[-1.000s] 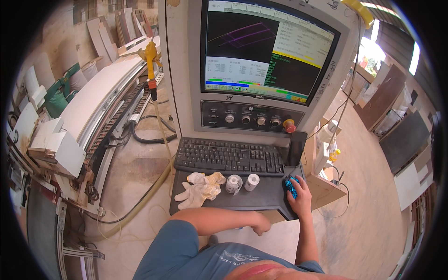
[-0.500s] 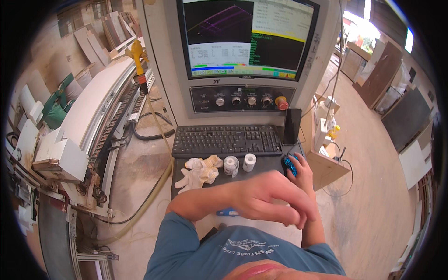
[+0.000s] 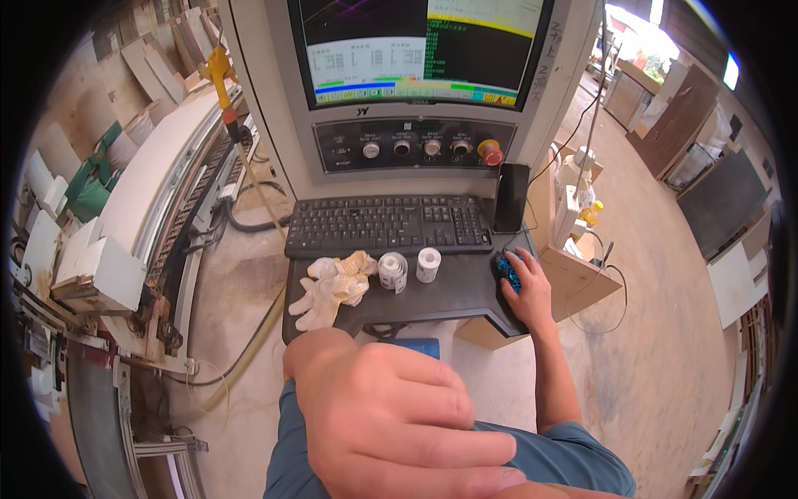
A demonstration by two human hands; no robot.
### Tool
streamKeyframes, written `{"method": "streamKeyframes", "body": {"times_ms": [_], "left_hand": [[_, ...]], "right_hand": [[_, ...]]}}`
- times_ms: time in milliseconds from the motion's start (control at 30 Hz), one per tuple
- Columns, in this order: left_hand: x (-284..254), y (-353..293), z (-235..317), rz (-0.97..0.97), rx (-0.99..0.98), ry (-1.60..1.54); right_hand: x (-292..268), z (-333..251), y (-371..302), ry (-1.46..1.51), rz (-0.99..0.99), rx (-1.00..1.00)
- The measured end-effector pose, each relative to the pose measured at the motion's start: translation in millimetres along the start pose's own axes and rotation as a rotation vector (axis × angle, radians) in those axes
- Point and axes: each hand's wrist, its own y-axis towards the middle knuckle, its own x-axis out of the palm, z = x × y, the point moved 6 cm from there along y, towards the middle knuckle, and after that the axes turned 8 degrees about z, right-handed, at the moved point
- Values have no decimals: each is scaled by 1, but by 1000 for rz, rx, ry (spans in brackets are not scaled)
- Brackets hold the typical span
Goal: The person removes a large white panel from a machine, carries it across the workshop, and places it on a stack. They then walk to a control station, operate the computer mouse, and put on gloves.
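Note:
My right hand (image 3: 529, 289) rests over a black and blue computer mouse (image 3: 505, 273) at the right end of the dark desk shelf (image 3: 432, 309). Close to the camera, my left hand (image 3: 407, 416) is raised in front of my chest, its fingers curled in with nothing seen in them; the palm side is hidden. A black keyboard (image 3: 386, 226) lies behind the mouse. White work gloves (image 3: 332, 287) and two small white label rolls, one partly unwound (image 3: 392, 272) and one upright (image 3: 428, 265), sit in front of the keyboard.
Above the keyboard are a knob panel (image 3: 416, 146) with a red stop button (image 3: 490, 152) and a lit monitor (image 3: 366, 62). A black phone (image 3: 510, 198) leans upright at right. A long machine bed (image 3: 158, 183) and a yellow hanging controller (image 3: 218, 75) stand left; boards (image 3: 723, 195) lean far right.
My left hand has come nearer the camera and lower, growing large in view. The view has tilted down, so the desk and monitor sit higher. My right hand stays on the mouse.

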Motion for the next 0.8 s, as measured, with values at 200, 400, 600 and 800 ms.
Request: {"method": "streamKeyframes", "body": {"times_ms": [200, 400, 600, 800], "left_hand": [[11, -5, 0, 40, 101, 241], [7, -1, 0, 93, 106, 247], [-3, 1, 1, 134, 141, 203], [-15, -2, -6, 123, 150, 114]], "right_hand": [[2, 1, -1, 16, -9, 9], [2, 1, -1, 14, -20, 16], [0, -2, 0, 37, -34, -2], [-2, -7, 0, 74, -43, -31]]}}
